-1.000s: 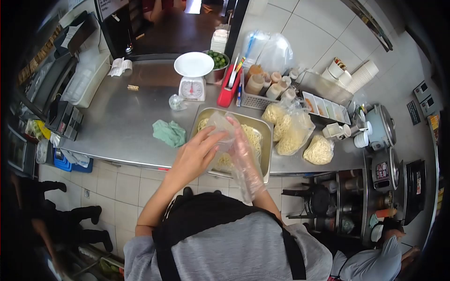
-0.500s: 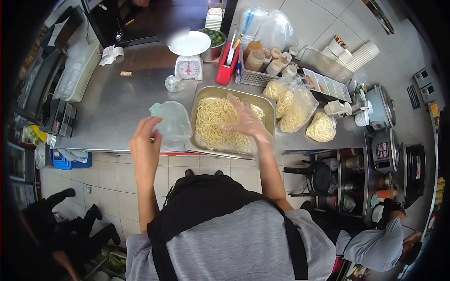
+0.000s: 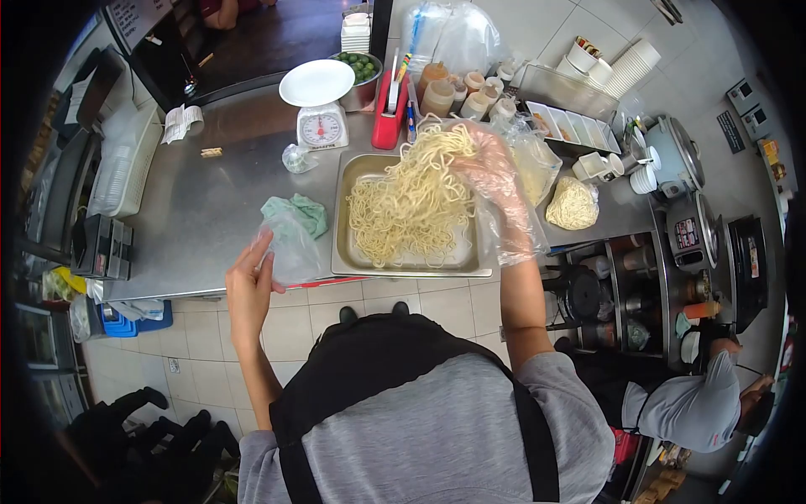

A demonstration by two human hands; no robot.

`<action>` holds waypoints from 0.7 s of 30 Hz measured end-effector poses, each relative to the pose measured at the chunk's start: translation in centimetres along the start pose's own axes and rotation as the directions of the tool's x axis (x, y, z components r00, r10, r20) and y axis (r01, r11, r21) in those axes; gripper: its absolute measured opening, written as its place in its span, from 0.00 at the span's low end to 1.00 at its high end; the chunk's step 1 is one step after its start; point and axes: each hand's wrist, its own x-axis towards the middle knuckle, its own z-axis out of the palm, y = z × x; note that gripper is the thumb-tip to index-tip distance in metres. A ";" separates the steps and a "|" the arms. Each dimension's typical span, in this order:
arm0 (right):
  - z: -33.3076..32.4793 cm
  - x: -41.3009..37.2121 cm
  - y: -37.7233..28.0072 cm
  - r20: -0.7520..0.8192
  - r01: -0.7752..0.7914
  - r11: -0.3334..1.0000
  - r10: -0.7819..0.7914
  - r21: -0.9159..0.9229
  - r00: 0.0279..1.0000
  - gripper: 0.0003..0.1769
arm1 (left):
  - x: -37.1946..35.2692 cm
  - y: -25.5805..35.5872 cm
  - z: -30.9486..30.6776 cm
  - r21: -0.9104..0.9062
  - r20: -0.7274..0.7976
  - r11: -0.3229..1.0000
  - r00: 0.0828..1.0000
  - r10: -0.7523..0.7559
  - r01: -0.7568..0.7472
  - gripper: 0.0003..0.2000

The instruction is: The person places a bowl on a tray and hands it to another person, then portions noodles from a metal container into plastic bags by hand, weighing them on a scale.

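Note:
My right hand (image 3: 495,172), in a clear plastic glove, grips a bundle of pale noodles (image 3: 437,164) lifted over the metal tray (image 3: 342,227). More noodles lie in the tray, and the strands hang down to them. Left of the tray, my bare left hand (image 3: 250,277) pinches a clear plastic bag (image 3: 290,256) by its edge. Under and behind the bag sits a green cloth (image 3: 302,214).
Behind the tray stand a kitchen scale (image 3: 322,128) with a white plate (image 3: 316,82), a red dispenser (image 3: 388,113) and sauce bottles (image 3: 438,98). Bagged noodles (image 3: 573,204) lie at the right. A person (image 3: 693,395) is at lower right, other people at lower left.
My right hand has risen and moved right, with noodles now in its grip. The bag has shifted down and left, showing more green cloth. The whole view has shifted slightly.

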 end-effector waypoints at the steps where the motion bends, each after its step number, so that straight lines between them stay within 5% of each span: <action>1: 0.2 0.0 -1.3 0.059 0.021 0.986 -0.011 -0.166 0.998 0.21 | 0.2 -0.6 0.3 -0.032 -0.025 0.999 0.999 0.033 -0.034 0.22; 3: 1.1 -0.3 -5.0 0.173 0.083 0.878 -0.001 -0.472 0.985 0.21 | 0.4 -0.2 0.6 -0.031 -0.039 0.999 0.999 0.029 -0.030 0.25; 7: 1.0 0.0 -1.4 0.231 0.216 0.822 -0.106 -0.527 0.967 0.22 | 0.8 -0.3 1.0 -0.037 -0.097 0.995 0.991 0.093 -0.097 0.31; 10: 2.9 -0.6 1.4 0.389 0.197 0.576 0.231 -0.794 0.892 0.31 | 1.3 -1.3 1.7 -0.058 -0.084 0.983 0.982 0.168 -0.173 0.31; 13: 6.6 -1.4 2.4 0.399 0.168 0.468 0.454 -0.868 0.797 0.40 | 1.2 -1.2 2.0 -0.069 -0.037 0.987 0.990 0.139 -0.142 0.30; 14: 8.5 -2.7 3.1 0.392 0.224 0.527 0.231 -0.820 0.891 0.34 | 1.2 -1.2 2.1 -0.072 -0.025 0.989 0.991 0.131 -0.132 0.30; 16: 11.8 -4.3 5.5 0.324 0.238 0.536 0.070 -0.810 0.943 0.27 | 1.3 -1.0 2.3 -0.079 0.013 0.989 0.992 0.123 -0.122 0.30; 19: 13.5 -4.7 8.9 0.350 0.212 0.500 0.198 -0.840 0.916 0.25 | 1.5 -1.1 2.6 -0.054 0.010 0.987 0.988 0.153 -0.153 0.29; 21: 12.1 -2.6 10.0 0.515 0.360 0.555 0.150 -0.750 0.844 0.26 | 1.6 -1.0 2.5 -0.064 -0.012 0.985 0.987 0.159 -0.159 0.29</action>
